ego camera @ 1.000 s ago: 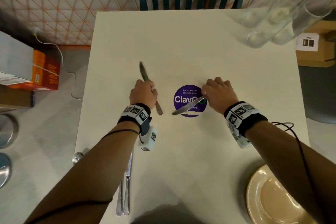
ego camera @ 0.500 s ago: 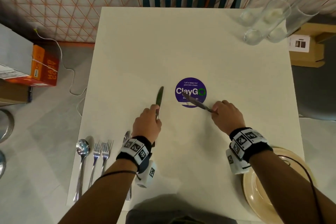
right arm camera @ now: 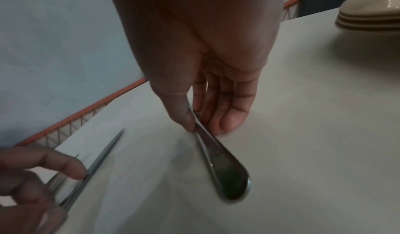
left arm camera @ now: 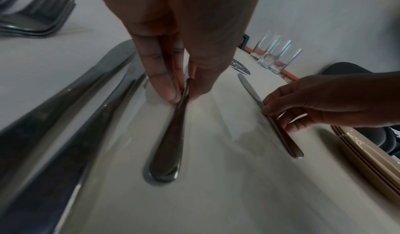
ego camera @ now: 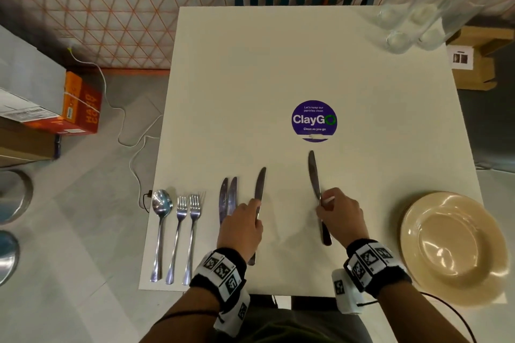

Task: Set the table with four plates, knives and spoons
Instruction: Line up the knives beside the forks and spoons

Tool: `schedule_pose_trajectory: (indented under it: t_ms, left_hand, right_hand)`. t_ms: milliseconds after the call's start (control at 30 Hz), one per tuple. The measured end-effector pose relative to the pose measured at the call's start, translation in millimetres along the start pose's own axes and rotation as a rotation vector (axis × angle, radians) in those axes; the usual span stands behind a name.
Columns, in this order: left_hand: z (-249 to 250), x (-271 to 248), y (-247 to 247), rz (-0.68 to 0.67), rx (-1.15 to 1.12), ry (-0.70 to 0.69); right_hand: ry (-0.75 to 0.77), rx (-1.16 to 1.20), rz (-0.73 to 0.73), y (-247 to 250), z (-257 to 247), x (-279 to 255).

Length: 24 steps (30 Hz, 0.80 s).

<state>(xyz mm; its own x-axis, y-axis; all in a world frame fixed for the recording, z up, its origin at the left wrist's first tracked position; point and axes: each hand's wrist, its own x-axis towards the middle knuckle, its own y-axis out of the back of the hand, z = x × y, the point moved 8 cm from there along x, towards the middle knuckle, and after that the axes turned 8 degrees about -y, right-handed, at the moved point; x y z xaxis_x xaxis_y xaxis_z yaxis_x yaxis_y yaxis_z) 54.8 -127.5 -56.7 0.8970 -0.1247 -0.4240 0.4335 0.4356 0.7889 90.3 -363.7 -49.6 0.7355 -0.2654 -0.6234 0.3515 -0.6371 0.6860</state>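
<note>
The square white table [ego camera: 278,69] carried, at about 4 o'clock from its middle, a stack of round beige plates [ego camera: 454,248] by the near right corner. At 1 o'clock stood a cluster of clear drinking glasses [ego camera: 409,33], and a round purple ClayGo sticker [ego camera: 314,120] sat near the centre.

Half a second before, both hands had been farther out, with the right hand's blade lying across the sticker; now both knives sat nearer the front edge, clear of it, blades pointing to 12 o'clock. The left hand [ego camera: 242,227] pinched the stainless steel table knife on the left [ego camera: 259,189] at its neck between thumb and fingertips, handle end on the table. The right hand [ego camera: 338,217] pinched the steel table knife on the right [ego camera: 314,175] the same way.

At 8 o'clock lay two more steel knives side by side [ego camera: 228,198], just beside the left hand, then two steel forks [ego camera: 187,211] and a steel spoon [ego camera: 161,203].
</note>
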Motion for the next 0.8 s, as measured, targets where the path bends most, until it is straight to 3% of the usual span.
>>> schedule_pose_trajectory:
  t_ms: [367,800]
  left_hand:
    - [-24.7,-36.8,2.0,0.012,-0.042,0.022]
    - [-49.8,-64.2,29.0,0.246,-0.099,0.116]
  right_hand:
    - [0.035,0.073,-0.197,-74.3,-17.0,-42.9]
    - [0.105,0.080,-0.309,-113.5,-40.7,-65.7]
